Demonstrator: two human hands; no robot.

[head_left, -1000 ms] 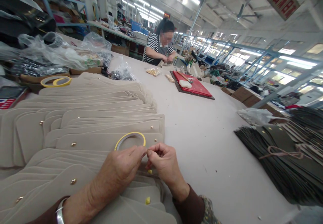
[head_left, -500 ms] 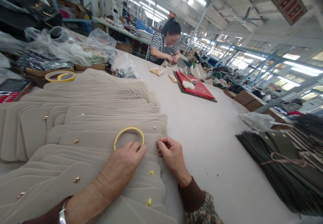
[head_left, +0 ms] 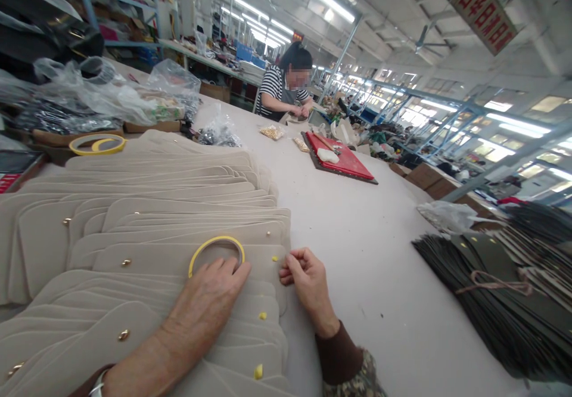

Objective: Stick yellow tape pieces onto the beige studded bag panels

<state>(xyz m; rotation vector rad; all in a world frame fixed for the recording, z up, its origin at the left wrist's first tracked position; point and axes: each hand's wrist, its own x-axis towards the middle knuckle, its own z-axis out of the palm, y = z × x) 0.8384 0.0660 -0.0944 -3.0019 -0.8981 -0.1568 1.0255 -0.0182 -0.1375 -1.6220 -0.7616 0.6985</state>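
Left hand point(head_left: 205, 294): curling over the near side of a ring-shaped roll of yellow tape point(head_left: 216, 241), seemingly holding it above overlapping flat, round-cornered beige strips point(head_left: 179, 256). Right hand point(head_left: 307, 281): forming a narrow pinch just beside one strip's end; cannot tell whether anything is sitting between the fingertips. Small yellow tape tabs point(head_left: 263, 315): lying near the right ends of strips. Step in hand, as judged: applying tabs. Any further tab is calling for freeing tape, the roll being steadied.
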